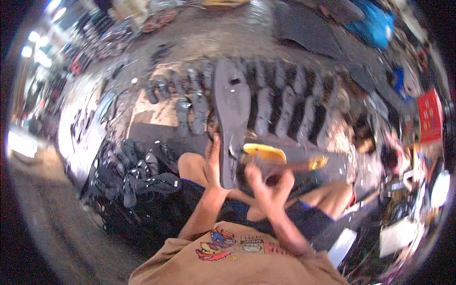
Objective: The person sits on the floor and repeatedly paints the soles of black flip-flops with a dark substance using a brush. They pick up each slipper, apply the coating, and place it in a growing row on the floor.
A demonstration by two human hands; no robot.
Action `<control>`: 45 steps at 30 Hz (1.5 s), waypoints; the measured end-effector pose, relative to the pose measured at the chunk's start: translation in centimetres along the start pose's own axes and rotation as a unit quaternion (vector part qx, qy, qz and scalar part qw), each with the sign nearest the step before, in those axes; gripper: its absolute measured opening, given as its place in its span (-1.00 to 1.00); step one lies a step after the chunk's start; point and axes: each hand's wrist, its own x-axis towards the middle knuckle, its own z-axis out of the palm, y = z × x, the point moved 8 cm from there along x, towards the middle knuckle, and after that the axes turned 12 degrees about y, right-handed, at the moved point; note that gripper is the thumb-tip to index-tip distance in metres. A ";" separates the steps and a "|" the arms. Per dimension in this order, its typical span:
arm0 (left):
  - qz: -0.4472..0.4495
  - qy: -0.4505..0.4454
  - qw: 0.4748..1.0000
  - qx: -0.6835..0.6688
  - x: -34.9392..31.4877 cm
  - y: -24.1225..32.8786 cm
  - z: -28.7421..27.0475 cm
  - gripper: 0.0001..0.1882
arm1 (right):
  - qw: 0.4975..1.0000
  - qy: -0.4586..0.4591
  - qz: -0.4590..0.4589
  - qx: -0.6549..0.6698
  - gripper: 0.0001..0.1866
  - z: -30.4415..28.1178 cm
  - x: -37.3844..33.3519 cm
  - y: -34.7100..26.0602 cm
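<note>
A large grey sandal sole [232,102] stands lengthwise in front of me, with a small dark slot near its far end. My left hand [215,164] is closed on its left edge, close to the near end. On the other side, my right hand [270,190] is closed around a brown-handled tool [299,166] with a yellowish end. Motion blurs that tool, so its exact kind is unclear. Just beyond the right hand lies an open oval container with yellow inside [273,152], partly covered by the tool.
Grey soles [286,107] lie in rows on the ground ahead. A pile of black sandals [147,173] is to my left. Dark sheet material [304,28] lies at the far right, near a blue bag [373,23]. A red box [430,116] stands at the right among clutter.
</note>
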 end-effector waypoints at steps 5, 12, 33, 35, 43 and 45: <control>0.086 0.004 0.996 -0.010 12.8 14.9 -6.3 -0.45 | 0.973 0.130 0.175 -0.070 -0.67 -8.8 1.6 7.6; 0.179 0.062 0.934 0.304 33.7 12.4 -29.8 -0.44 | 0.939 0.146 0.089 -0.299 -0.45 -10.8 2.1 8.3; -0.016 0.487 0.412 0.770 30.4 27.2 -72.0 0.19 | 0.931 -0.126 0.025 -0.341 -0.79 -1.0 1.1 13.2; 0.050 0.551 0.426 0.716 31.1 29.2 -72.2 0.10 | 0.938 -0.125 -0.040 -0.320 -0.81 -0.6 0.7 14.5; 0.307 0.389 0.556 0.668 22.4 27.5 -49.5 -0.42 | 0.950 0.068 0.121 -0.278 -0.73 -10.3 2.4 15.1; 0.351 0.283 0.633 0.629 15.8 22.3 -35.0 -0.51 | 0.937 0.067 0.157 -0.305 -0.70 -11.9 1.7 15.9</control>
